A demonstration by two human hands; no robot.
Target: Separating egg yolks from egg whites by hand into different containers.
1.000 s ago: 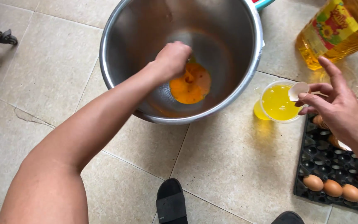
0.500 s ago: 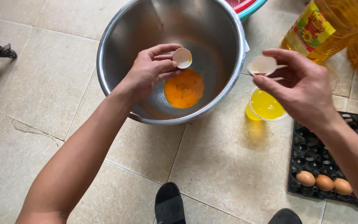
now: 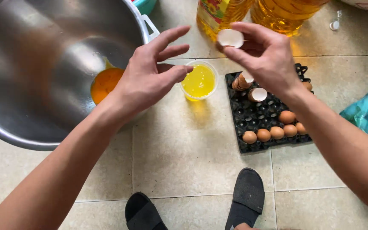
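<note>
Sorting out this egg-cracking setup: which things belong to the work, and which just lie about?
In use: right hand holding eggshell half; open left hand; steel bowl with yolks; cup; egg tray.
Lying about: oil bottles; sandals; shell scrap.

Bare forearms, no sleeves; left hand (image 3: 148, 81), right hand (image 3: 265, 55) ungloved; black slippers (image 3: 245, 196).

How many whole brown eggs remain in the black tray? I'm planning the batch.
6 visible: four along the black egg tray's near edge, one behind them, one partly under the right wrist; others may be hidden.
</note>
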